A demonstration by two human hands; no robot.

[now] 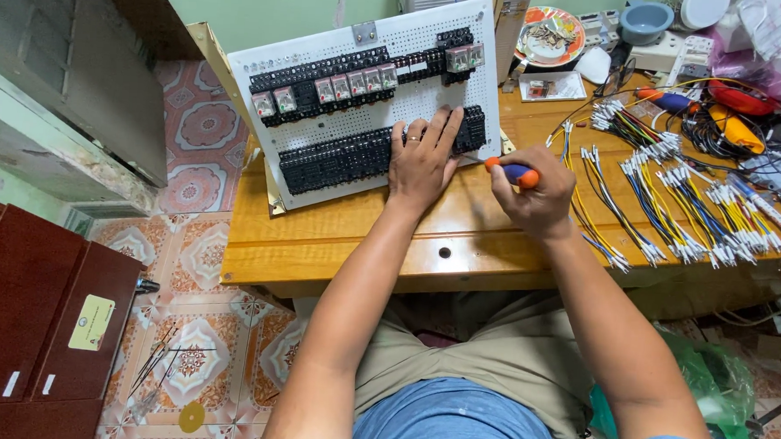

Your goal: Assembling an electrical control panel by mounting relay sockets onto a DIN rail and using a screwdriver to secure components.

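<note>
A perforated panel (pixel 369 104) stands tilted on the left part of a wooden table (pixel 337 243), its lower edge near the front edge. Two rows of relay sockets (pixel 367 153) run across the panel, one above the other. The left hand (pixel 421 159) lies on the lower row's right end; just to its right, the right hand (pixel 532 199) grips a screwdriver (pixel 514 171) over the table's middle. Bundled wires (pixel 672 197) fan across the right part. A plate (pixel 549 35) and a bowl (pixel 645 20) sit along the back edge, behind the wires.
</note>
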